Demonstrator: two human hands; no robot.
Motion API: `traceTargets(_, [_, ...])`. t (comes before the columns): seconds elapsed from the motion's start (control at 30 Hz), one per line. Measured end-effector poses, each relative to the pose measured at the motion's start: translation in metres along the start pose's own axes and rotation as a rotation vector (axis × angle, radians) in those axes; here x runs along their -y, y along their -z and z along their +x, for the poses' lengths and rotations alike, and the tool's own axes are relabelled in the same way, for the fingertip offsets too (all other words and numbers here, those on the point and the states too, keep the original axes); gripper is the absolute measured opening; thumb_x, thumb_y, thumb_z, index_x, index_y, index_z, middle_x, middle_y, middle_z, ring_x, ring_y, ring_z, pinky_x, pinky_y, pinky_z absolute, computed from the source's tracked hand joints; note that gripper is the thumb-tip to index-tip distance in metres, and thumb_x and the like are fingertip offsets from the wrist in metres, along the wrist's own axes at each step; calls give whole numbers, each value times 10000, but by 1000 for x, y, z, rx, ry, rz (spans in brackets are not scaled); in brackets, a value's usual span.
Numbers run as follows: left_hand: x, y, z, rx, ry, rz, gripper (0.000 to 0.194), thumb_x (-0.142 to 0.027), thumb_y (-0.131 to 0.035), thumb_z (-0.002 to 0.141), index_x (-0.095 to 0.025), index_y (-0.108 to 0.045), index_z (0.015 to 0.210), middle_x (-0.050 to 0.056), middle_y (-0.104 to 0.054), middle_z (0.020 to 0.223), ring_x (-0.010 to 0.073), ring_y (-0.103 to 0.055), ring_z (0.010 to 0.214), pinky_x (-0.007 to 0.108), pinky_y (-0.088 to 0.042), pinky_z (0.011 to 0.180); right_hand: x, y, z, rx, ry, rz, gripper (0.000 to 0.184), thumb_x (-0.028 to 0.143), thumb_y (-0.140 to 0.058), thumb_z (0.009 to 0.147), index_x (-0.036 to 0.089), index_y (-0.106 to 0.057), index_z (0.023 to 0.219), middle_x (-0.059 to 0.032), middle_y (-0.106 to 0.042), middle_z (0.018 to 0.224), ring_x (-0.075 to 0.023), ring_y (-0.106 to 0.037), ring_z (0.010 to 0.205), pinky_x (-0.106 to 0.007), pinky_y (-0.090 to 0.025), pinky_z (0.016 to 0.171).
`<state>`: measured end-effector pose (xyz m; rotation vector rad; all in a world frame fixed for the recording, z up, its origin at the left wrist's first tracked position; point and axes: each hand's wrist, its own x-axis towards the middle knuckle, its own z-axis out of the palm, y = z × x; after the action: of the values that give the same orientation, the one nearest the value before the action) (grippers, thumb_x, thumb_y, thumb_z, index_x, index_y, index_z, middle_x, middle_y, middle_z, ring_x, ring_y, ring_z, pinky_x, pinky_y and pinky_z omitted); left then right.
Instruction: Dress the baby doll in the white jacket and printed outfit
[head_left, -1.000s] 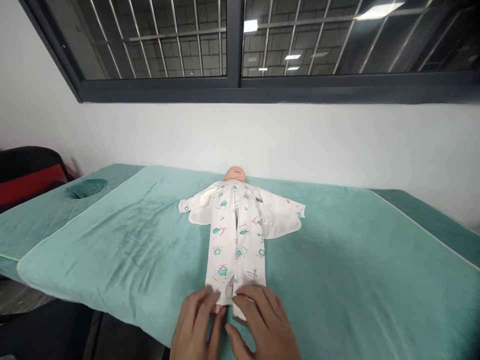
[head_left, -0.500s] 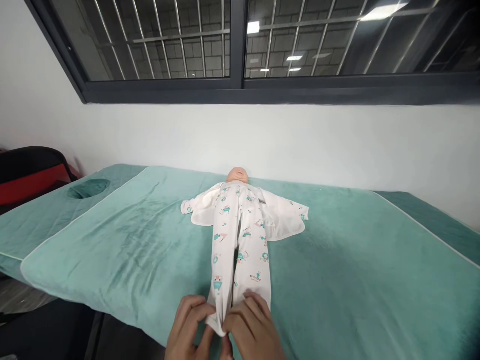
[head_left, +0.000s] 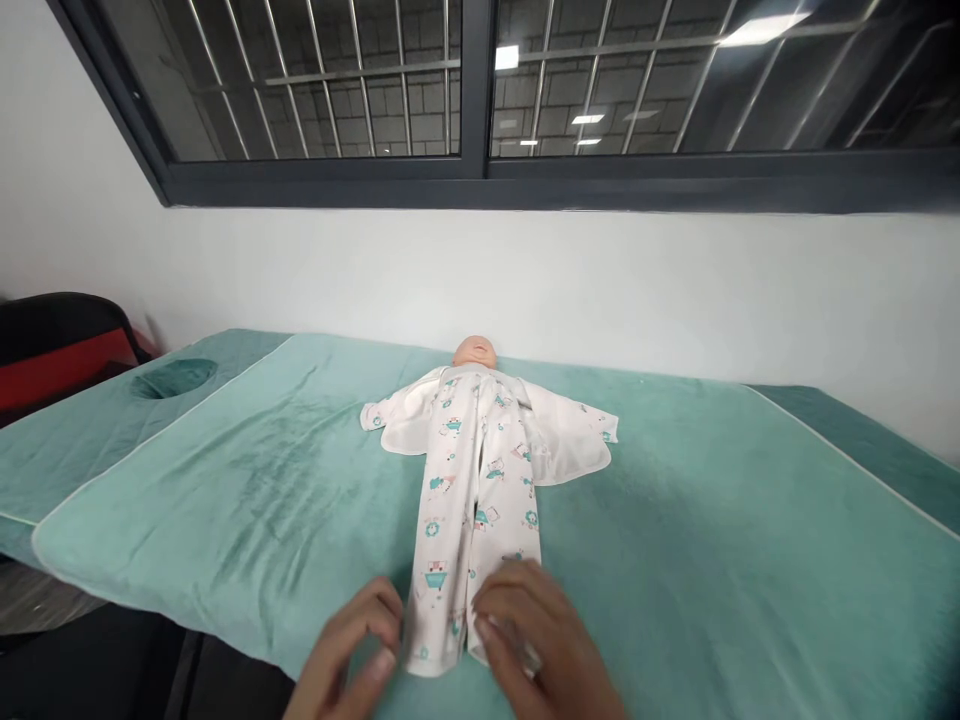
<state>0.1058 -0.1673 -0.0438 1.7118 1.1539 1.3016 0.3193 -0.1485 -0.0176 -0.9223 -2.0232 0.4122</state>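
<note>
A doll (head_left: 474, 351) lies on its back with its head by the wall, in a white long-sleeved top (head_left: 566, 440) spread open at both sides. Printed white baby trousers (head_left: 439, 510) stretch down from its chest toward me, both legs laid straight. My left hand (head_left: 352, 645) is just off the left trouser leg's hem, thumb and fingers apart, holding nothing. Over the lower end of the right trouser leg hovers my right hand (head_left: 544, 640), fingers curved and slightly blurred, thumb apart from them. It covers most of that hem.
Green velvety sheeting (head_left: 697, 530) covers the bed, which has a face hole (head_left: 176, 378) at the left end. Behind it rises a white wall (head_left: 637, 290) with a barred, dark-framed window (head_left: 472, 180). A black and red chair (head_left: 67, 350) stands at the far left.
Both hands have let go of the left trouser hem, which now lies flat and wider. My left hand has moved left, my right hand right, over the other leg.
</note>
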Motion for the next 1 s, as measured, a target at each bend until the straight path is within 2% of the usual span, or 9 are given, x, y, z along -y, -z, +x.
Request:
traceTargets(0.07, [2, 12, 33, -96, 53, -5, 427, -458, -411, 932, -195, -443, 597, 20, -505, 653, 165, -508, 649, 278, -423, 614, -11, 17, 23, -16, -118, 22, 143, 167, -451, 928, 221, -582, 920, -29, -645, 922, -154, -593, 892, -297, -485, 795])
traceTargets(0.17, [11, 5, 100, -178, 164, 172, 319, -459, -486, 907, -203, -565, 735, 11, -587, 751, 169, -545, 723, 279, -452, 673, -49, 22, 69, -92, -218, -37, 167, 262, -471, 937, 239, -587, 1054, -50, -639, 1106, -195, -579, 1065, -354, -483, 913])
traceTargets(0.23, [22, -12, 146, -110, 43, 196, 268, -424, -481, 915, -222, -644, 983, 46, -641, 1099, 203, -572, 1057, 324, -455, 923, -81, 15, 101, -121, -224, -101, 266, 281, -472, 930, 233, -571, 1172, -62, -603, 1241, -212, -530, 1194, -396, -428, 1032])
traceTargets(0.3, [35, -31, 186, -23, -45, 194, 352, -396, -503, 904, -238, -603, 1202, 64, -503, 1401, 217, -426, 1322, 373, -332, 1116, -111, 4, 129, -101, -196, -171, 369, 278, -479, 916, 191, -540, 1269, -91, -534, 1367, -228, -452, 1303, -421, -352, 1114])
traceTargets(0.4, [55, -44, 226, -14, -22, 176, 430, -365, -449, 932, -220, -537, 1327, 66, -368, 1529, 208, -279, 1436, 400, -176, 1208, -137, -6, 160, -37, -180, -244, 447, 336, -460, 930, 140, -515, 1328, -128, -429, 1472, -251, -354, 1389, -439, -280, 1156])
traceTargets(0.57, [78, -32, 246, -45, 145, 34, 462, -392, -391, 956, -224, -516, 1367, 47, -434, 1495, 219, -355, 1404, 403, -238, 1190, -150, 0, 191, 21, -235, -232, 396, 390, -314, 993, 211, -658, 1075, -71, -651, 1205, -212, -562, 1154, -374, -402, 998])
traceTargets(0.73, [96, -23, 254, -201, 56, 173, 348, -304, -429, 918, -194, -662, 1151, 62, -656, 1222, 221, -566, 1166, 418, -385, 1084, -171, 4, 220, -18, -345, -209, 253, 388, -462, 921, 228, -655, 962, -34, -668, 1003, -192, -583, 939, -326, -419, 832])
traceTargets(0.83, [99, -18, 265, -121, -38, 369, 295, -249, -451, 897, -201, -687, 1067, 68, -678, 1124, 224, -587, 1074, 420, -434, 1016, -185, 1, 228, -20, -370, -162, 207, 401, -571, 836, 218, -650, 892, -40, -635, 1016, -205, -548, 983, -328, -410, 852])
traceTargets(1.0, [96, -1, 286, 23, -140, 686, 157, -203, -531, 848, -217, -671, 918, 72, -565, 1317, 300, -375, 1330, 512, -328, 1083, -193, 0, 224, -44, -395, -62, 170, 382, -593, 797, 215, -564, 800, -21, -623, 1117, -222, -508, 1103, -353, -397, 912])
